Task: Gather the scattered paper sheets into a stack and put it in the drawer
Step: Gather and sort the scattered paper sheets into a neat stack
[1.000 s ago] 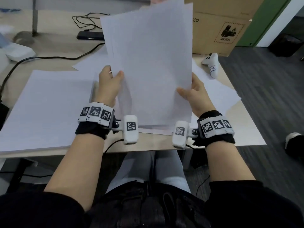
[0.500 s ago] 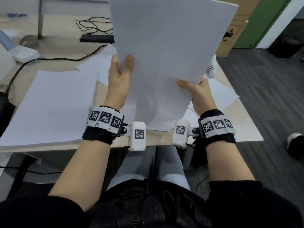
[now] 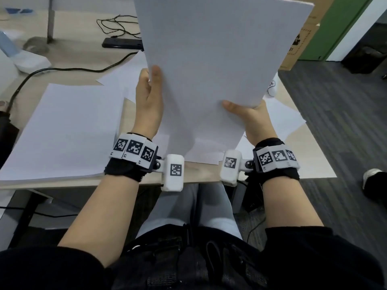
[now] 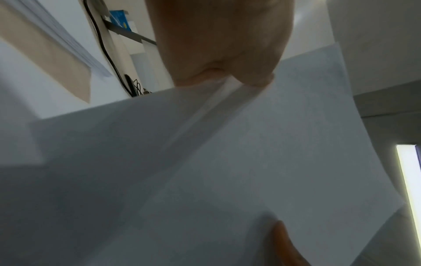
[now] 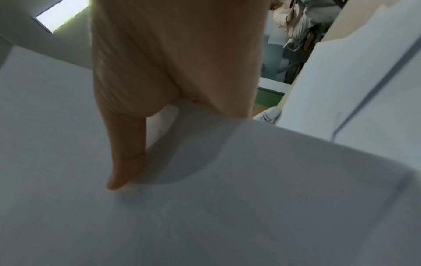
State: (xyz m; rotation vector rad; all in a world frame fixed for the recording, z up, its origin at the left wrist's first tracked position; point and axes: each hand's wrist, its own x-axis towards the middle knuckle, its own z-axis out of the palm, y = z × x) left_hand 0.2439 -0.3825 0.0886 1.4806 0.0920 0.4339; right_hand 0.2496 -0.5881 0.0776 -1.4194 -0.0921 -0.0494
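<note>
I hold a stack of white paper sheets upright above the desk, tilted to the right. My left hand grips its left edge, thumb on the front. My right hand grips the lower right edge, thumb across the front. In the left wrist view the stack fills the frame under my left hand. In the right wrist view my thumb presses on the stack below my right hand. More loose sheets lie flat on the desk. No drawer is in view.
A black cable and a dark flat device lie at the back of the desk. A cardboard box stands at the back right, with a small white toy beside it. Further sheets lie on the right.
The sheets were fanned unevenly a second ago and are now squared into one stack. Both hands have lifted it and tilted it to the right.
</note>
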